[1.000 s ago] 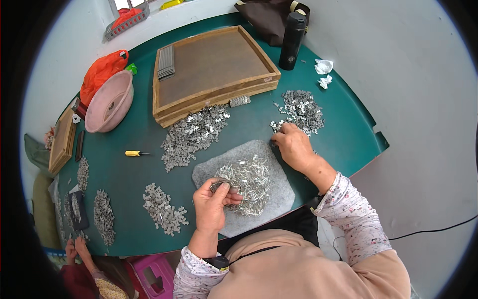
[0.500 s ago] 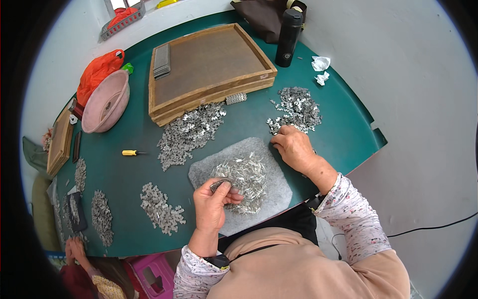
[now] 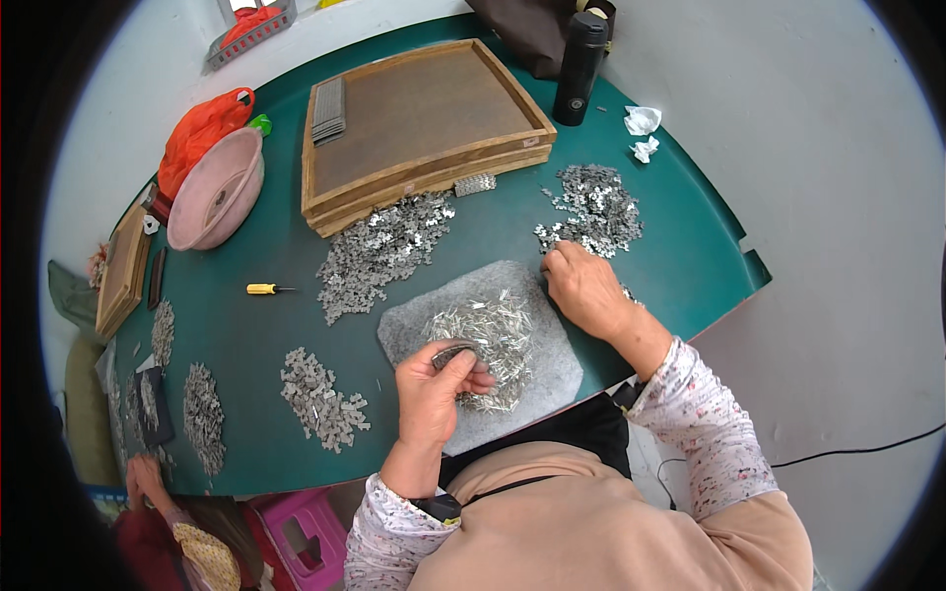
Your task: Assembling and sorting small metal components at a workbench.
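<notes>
On the grey mat (image 3: 552, 369), the left hand (image 3: 434, 389) pinches a stack of small metal bits (image 3: 451, 355). The right hand (image 3: 583, 288) rests curled, holding nothing. The wooden tray (image 3: 424, 118) holds one dark stack (image 3: 328, 110).

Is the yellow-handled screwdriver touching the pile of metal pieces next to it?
Apart. The head view shows bare green table between the yellow-handled screwdriver tip and the nearest pile of metal pieces.

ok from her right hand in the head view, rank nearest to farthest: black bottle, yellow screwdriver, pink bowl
From the right hand:
1. Black bottle, up at the table's far edge, slightly right.
2. Yellow screwdriver, across to the left.
3. Pink bowl, far left, beyond the screwdriver.
</notes>
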The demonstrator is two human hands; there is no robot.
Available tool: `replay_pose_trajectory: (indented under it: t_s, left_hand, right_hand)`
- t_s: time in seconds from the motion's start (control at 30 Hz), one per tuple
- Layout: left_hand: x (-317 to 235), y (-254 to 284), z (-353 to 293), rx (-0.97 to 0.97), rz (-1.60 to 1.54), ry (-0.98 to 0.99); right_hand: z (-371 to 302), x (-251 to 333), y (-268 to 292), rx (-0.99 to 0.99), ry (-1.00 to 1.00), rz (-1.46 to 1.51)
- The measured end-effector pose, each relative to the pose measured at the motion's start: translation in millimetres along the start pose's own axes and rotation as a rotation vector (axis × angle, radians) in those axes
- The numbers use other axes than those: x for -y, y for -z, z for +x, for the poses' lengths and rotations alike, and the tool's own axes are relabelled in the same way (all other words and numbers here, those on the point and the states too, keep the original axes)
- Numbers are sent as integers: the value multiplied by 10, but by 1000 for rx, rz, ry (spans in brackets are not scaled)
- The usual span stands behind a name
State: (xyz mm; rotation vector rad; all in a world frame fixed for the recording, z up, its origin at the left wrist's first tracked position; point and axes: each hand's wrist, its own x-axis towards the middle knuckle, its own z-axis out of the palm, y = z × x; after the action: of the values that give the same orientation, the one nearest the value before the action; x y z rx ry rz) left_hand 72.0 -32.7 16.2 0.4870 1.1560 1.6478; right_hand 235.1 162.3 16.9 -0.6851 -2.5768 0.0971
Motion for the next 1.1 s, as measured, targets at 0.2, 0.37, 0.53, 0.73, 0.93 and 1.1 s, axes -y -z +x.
replay_pose_trajectory:
  t_s: [0.2, 0.37, 0.53, 0.73, 0.93, 1.1]
  left_hand:
    - [27, -86, 38, 4, 14, 16]
    - [27, -115, 45, 16, -27, -24]
    - [43, -97, 23, 11, -66, -82]
    - [51, -104, 2, 16, 55, -82]
    - [-11, -24, -12, 24, 2, -70]
    - [-60, -27, -2, 31, 26, -27]
  right_hand:
    - [-97, 771, 135, 8, -258, 769]
    - [-115, 961, 118, -59, -244, 892]
    - [-142, 960, 90, -88, -186, 920]
    - [-169, 943, 104, -143, -101, 769]
    - [-95, 605, 336, -90, -39, 767]
    - [-221, 262, 474, 33, -135, 486]
